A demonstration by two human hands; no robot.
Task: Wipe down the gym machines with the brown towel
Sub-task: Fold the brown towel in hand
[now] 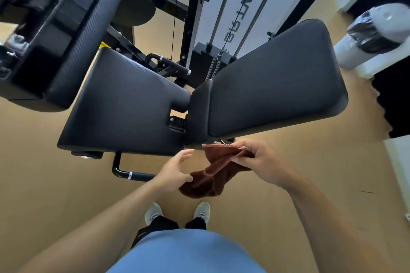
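Blue shirt [188,252], black trousers [162,225], white sneakers [202,209]; forearms bare, no sleeves.

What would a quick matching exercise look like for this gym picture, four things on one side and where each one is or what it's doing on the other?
Things:
1. brown towel
2. left hand
3. black seat pad
4. white shoes

Places or states:
A. on the tan floor, below the towel
B. gripped at its upper end by the right hand, hanging in front of the machine
C. fingers spread, touching the towel's lower part
D. part of the machine, left of the long back pad

Pairs: 1-B, 2-C, 3-D, 4-A
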